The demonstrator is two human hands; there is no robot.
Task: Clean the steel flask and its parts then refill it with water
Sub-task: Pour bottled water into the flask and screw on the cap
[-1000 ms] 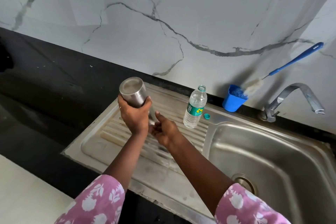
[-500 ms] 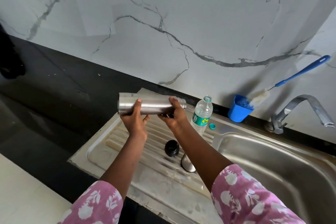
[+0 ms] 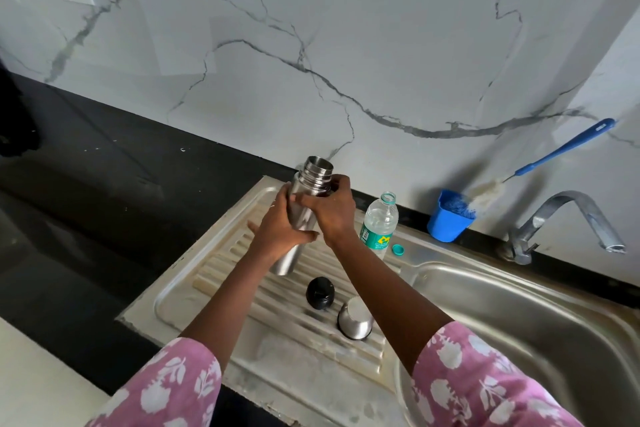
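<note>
The steel flask (image 3: pixel 302 211) is upright, slightly tilted, above the ribbed drainboard (image 3: pixel 221 267), its open threaded mouth at the top. My left hand (image 3: pixel 280 229) grips its body from the left. My right hand (image 3: pixel 329 210) grips it just under the neck from the right. On the drainboard in front lie the black stopper (image 3: pixel 319 293) and the steel cup lid (image 3: pixel 356 322), which stands upside down. A clear plastic water bottle (image 3: pixel 379 224) stands open to the right, its teal cap (image 3: pixel 398 249) beside it.
The sink basin (image 3: pixel 519 315) lies to the right, with the tap (image 3: pixel 568 222) at its back edge. A blue cup (image 3: pixel 446 222) by the wall holds a blue-handled bottle brush (image 3: pixel 554 152). Black countertop (image 3: pixel 86 201) stretches left.
The flask went from bottom-up to horizontal to upright with its mouth on top. Both hands shifted their grip on it. The stopper and cup lid came into view on the drainboard.
</note>
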